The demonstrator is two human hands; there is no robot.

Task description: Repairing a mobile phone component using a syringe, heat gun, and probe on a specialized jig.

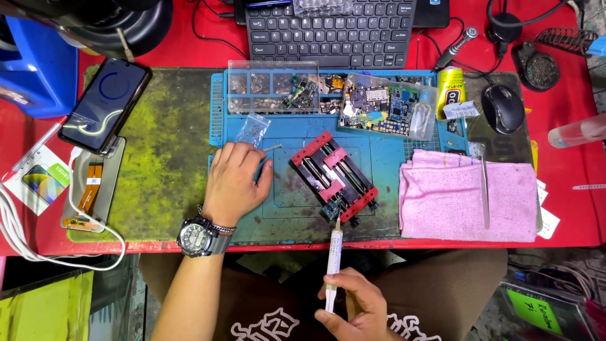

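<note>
My right hand grips a white syringe near its plunger, its tip touching a small circuit board clamped at the near end of a red and black holder. My left hand, with a wristwatch, rests palm down on the blue work mat, left of the holder, fingers curled over thin metal tweezers. A small clear bag lies just beyond the fingers.
Clear parts trays with boards sit at the mat's far edge, below a keyboard. A pink cloth with long tweezers, a glue tube and a mouse lie right. A phone and a screen part lie left.
</note>
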